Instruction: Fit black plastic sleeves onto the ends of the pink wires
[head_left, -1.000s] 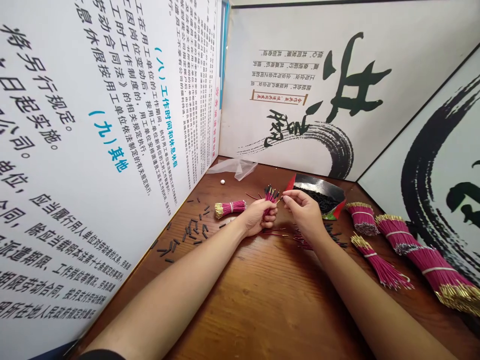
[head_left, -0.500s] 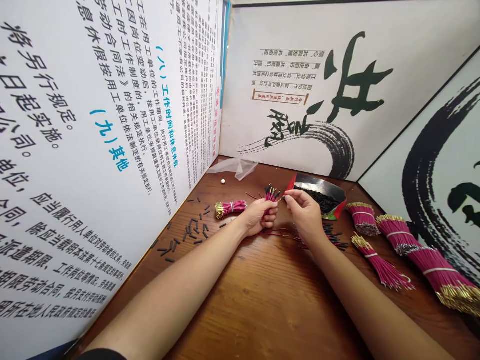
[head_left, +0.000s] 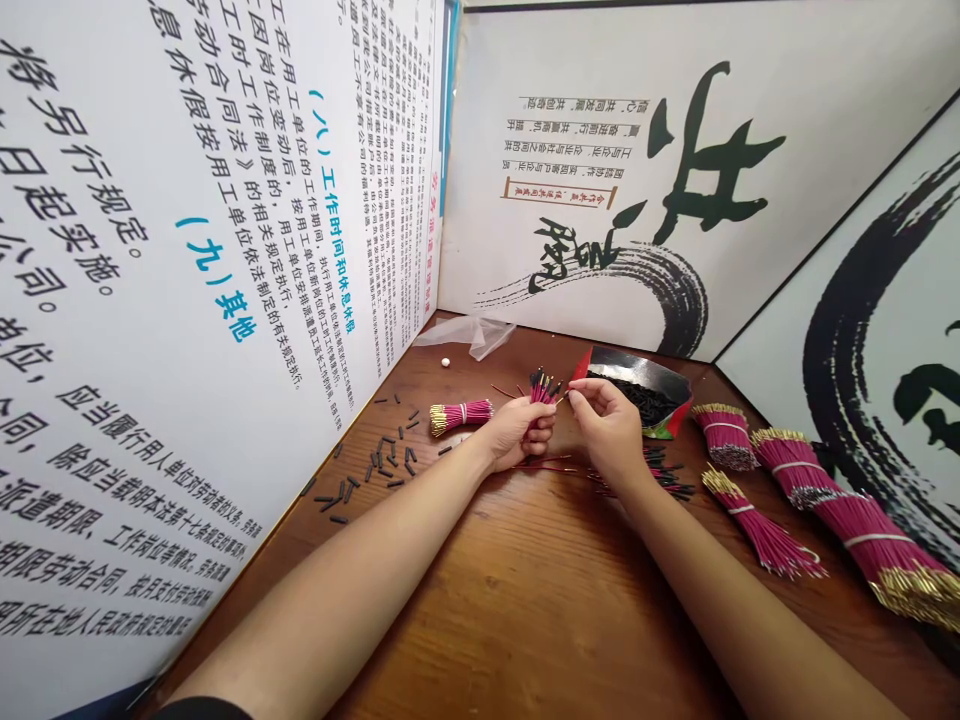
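My left hand (head_left: 523,432) is closed around a small bunch of magenta wires (head_left: 543,388), several of them tipped with black sleeves. Just right of it, my right hand (head_left: 604,415) pinches the gold tip of a wire (head_left: 562,396) between thumb and fingertips; the wire's other end runs toward my left fist. Behind the right hand stands an open packet of black sleeves (head_left: 651,402). More wires with black ends (head_left: 670,474) lie partly hidden under my right wrist. A few loose wires (head_left: 551,463) lie below my left hand.
Loose black sleeves (head_left: 386,460) are scattered at the left, near a tied magenta wire bundle (head_left: 462,415). Tied bundles (head_left: 726,437), (head_left: 765,525) and a larger stack of bundles (head_left: 855,515) lie at the right. A clear plastic bag (head_left: 472,334) sits at the back. Printed panels (head_left: 570,60) enclose the table.
Hardly anything differs. Both hands keep nearly the same place and grip, and the view has shifted very slightly.
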